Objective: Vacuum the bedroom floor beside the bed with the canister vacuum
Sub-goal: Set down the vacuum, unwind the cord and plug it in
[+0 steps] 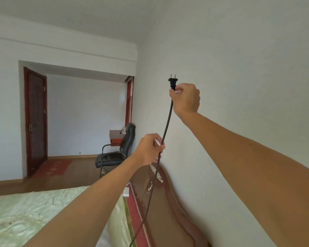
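A plain white wall (239,68) is seen along the right side; below it, a bed (25,211) covered in a pale green sheet is spread across the lower left, and a brown wooden headboard (169,216) is set against the wall at the bed's right end; beyond the bed, a recess in the far wall is framed by a dark red door (36,120) on its left, with a red rug (55,165) laid on the wooden floor near it; a black office chair (114,154) is placed close to the right-hand wall, in front of a reddish cabinet (115,136). Both bare arms are stretched forward; the right hand (185,98) is raised in front of the wall, its fingers curled round the base of the plug; the left hand (149,149) is held lower, above the headboard, with its fingers closed round the cord. A black power cord (168,122) is run up from the bottom edge, across the headboard, through the left hand and on to the right; its plug (173,82) is held upright above the right hand, two prongs pointed upward, apart from the wall.
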Motion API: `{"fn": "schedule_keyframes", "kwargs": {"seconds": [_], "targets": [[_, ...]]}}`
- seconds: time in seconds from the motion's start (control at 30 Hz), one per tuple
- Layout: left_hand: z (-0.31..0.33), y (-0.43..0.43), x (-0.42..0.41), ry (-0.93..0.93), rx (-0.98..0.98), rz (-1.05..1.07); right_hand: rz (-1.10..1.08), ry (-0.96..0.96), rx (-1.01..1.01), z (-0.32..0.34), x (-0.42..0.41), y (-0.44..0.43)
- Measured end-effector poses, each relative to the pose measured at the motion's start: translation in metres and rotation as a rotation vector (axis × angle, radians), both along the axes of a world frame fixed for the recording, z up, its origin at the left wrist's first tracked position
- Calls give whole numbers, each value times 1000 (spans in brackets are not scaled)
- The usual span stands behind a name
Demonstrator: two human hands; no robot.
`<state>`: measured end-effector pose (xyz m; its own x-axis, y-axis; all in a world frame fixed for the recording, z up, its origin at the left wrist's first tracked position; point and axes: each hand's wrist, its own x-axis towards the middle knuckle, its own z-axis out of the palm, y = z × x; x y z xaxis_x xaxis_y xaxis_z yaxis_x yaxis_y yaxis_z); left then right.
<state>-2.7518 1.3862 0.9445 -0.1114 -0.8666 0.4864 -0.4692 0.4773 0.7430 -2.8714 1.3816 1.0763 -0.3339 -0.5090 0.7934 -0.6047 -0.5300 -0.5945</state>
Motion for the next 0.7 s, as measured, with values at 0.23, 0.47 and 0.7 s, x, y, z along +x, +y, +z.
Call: {"fn": "schedule_keyframes", "kwargs": {"seconds": [0.23, 0.47, 0.7], "targets": [[1, -17, -98, 66, 66, -214, -188, 26, -1, 2, -101, 5], [-12, -31, -179, 36, 174, -479, -388, -15, 54, -19, -189, 14], [-39, -35, -248, 6, 209, -754, -638, -62, 105, -46, -251, 40]]}}
